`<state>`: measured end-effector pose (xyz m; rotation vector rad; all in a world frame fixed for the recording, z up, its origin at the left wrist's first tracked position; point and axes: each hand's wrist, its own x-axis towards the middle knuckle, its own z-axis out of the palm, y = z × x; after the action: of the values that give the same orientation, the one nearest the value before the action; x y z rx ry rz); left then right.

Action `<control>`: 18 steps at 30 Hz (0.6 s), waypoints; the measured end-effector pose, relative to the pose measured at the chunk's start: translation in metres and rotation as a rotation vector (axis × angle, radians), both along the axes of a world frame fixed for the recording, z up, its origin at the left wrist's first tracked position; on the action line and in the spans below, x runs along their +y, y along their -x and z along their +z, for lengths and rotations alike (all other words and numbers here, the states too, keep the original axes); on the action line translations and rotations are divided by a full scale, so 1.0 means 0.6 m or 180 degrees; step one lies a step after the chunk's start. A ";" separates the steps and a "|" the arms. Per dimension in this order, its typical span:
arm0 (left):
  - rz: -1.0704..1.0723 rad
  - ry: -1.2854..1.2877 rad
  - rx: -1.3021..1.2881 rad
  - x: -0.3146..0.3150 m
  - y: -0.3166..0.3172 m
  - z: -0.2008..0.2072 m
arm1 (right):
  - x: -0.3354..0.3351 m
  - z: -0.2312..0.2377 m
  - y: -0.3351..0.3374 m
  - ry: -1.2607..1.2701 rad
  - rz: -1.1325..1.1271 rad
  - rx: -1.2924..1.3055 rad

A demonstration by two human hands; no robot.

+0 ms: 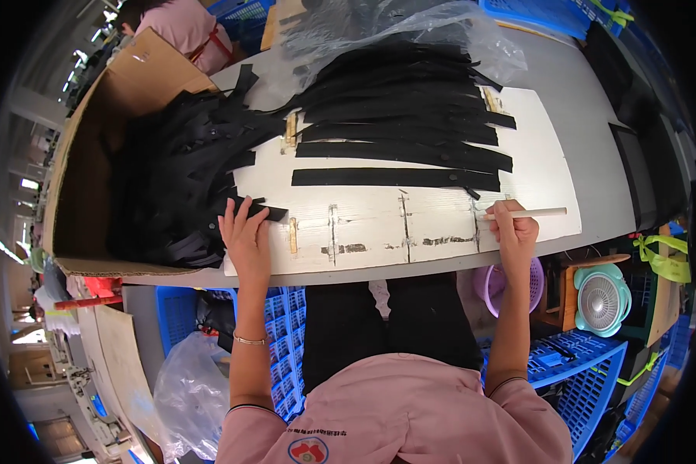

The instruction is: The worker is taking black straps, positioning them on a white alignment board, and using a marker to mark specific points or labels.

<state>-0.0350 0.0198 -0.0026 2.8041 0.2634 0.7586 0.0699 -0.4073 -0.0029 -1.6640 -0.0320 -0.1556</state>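
Note:
A white board with dark marks and short ruled lines lies in front of me. Flat black fabric strips are laid side by side across its far half. My left hand is at the board's left edge beside the cardboard box, its fingers stretched out and apart. Its fingertips touch a loose black strip whose end lies on the board; their undersides are hidden. Above the board's right part, my right hand grips a slim white pen-like stick. One end of the stick points left near a ruled line.
An open cardboard box heaped with black strips stands at the left. Clear plastic sheeting covers the strips' far side. Below the grey table are blue crates, a purple basket and a turquoise fan. Another person sits far left.

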 end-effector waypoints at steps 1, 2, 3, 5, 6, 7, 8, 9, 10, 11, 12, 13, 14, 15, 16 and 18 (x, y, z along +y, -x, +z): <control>-0.0049 -0.0065 -0.0121 -0.003 -0.010 0.003 | 0.001 0.001 0.000 -0.0009 0.0059 -0.0062; -0.0113 -0.0044 -0.0128 -0.012 -0.016 0.004 | 0.002 0.001 0.001 -0.0014 0.0116 -0.0126; -0.0227 0.0250 -0.0109 -0.023 -0.021 0.006 | 0.004 -0.004 0.000 -0.0018 0.0141 -0.0185; -0.0414 0.0810 0.0023 -0.077 -0.032 0.017 | -0.001 -0.005 0.001 -0.0035 0.0105 -0.0209; -0.0771 0.1119 0.0020 -0.113 -0.039 0.028 | -0.001 -0.003 0.002 -0.0092 0.0159 -0.0238; -0.0999 0.1095 0.0124 -0.144 -0.048 0.036 | 0.001 -0.002 0.003 -0.0148 0.0144 -0.0211; -0.1222 0.1069 0.0226 -0.173 -0.060 0.039 | 0.007 0.003 0.006 -0.0122 0.0117 -0.0215; -0.1305 0.1173 0.0218 -0.198 -0.069 0.038 | 0.018 0.012 0.009 0.0030 -0.0013 -0.0197; -0.1412 0.1288 0.0209 -0.227 -0.082 0.036 | 0.022 0.019 0.011 0.0195 -0.0166 -0.0181; -0.1478 0.1364 0.0204 -0.254 -0.094 0.035 | 0.023 0.004 0.013 0.0521 -0.0163 -0.0619; -0.1559 0.1444 0.0202 -0.281 -0.106 0.033 | 0.018 -0.012 0.019 0.0821 -0.0035 -0.1016; -0.1587 0.1528 0.0291 -0.300 -0.114 0.030 | 0.023 -0.009 0.030 0.1260 0.0077 -0.1345; -0.1584 0.1539 0.0291 -0.318 -0.118 0.027 | 0.033 -0.005 0.042 0.1697 0.0193 -0.1672; -0.1669 0.1694 0.0300 -0.335 -0.121 0.024 | 0.042 -0.007 0.053 0.1967 0.0248 -0.1827; -0.1752 0.1847 0.0311 -0.349 -0.123 0.022 | 0.049 -0.010 0.064 0.2235 0.0304 -0.1979; -0.1789 0.1822 0.0291 -0.356 -0.120 0.012 | 0.050 -0.020 0.076 0.2511 0.0326 -0.2030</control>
<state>0.0372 -0.1939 0.0044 2.1980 -0.2534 0.3472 0.0245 -0.3775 -0.0150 -2.3188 -0.7394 -0.6552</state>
